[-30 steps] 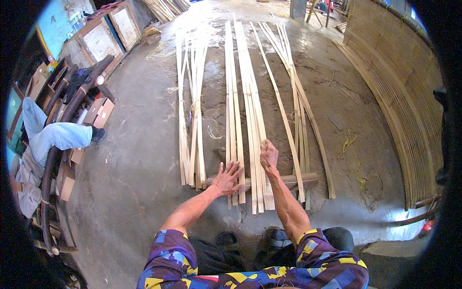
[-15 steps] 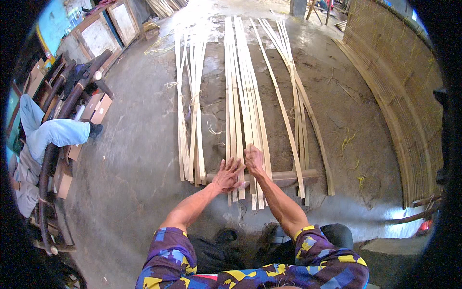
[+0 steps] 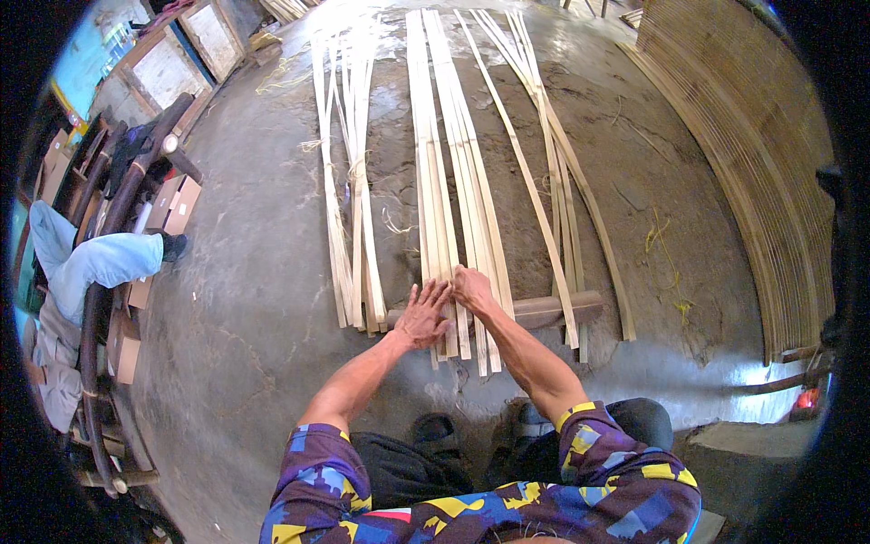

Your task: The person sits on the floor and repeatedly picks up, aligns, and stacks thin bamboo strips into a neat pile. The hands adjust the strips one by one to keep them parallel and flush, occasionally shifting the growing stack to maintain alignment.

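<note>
Several long pale bamboo strips (image 3: 464, 172) lie lengthwise on the floor in front of me, their near ends across a brown bamboo pole (image 3: 542, 311). My left hand (image 3: 422, 315) rests on the strips near those ends, palm down with fingers spread. Just right of it, my right hand (image 3: 472, 288) is closed, its fingers curled at a strip of the middle group; the fingertips are partly hidden. To the left lies a bundle of strips (image 3: 364, 218) with ties around it, and to the right are some loose, crossing strips (image 3: 552, 154).
A large woven bamboo screen (image 3: 734, 172) stands curved along the right. At left, a seated person's leg in pale trousers (image 3: 113, 257) rests by a dark bamboo bench (image 3: 95, 313) and cardboard boxes (image 3: 174, 204). Yellow twine (image 3: 681, 313) lies on the floor.
The left strips of the middle group now lie closer together. My right hand has shifted slightly left beside my left hand, which stays spread. The whole view has tilted a little.
</note>
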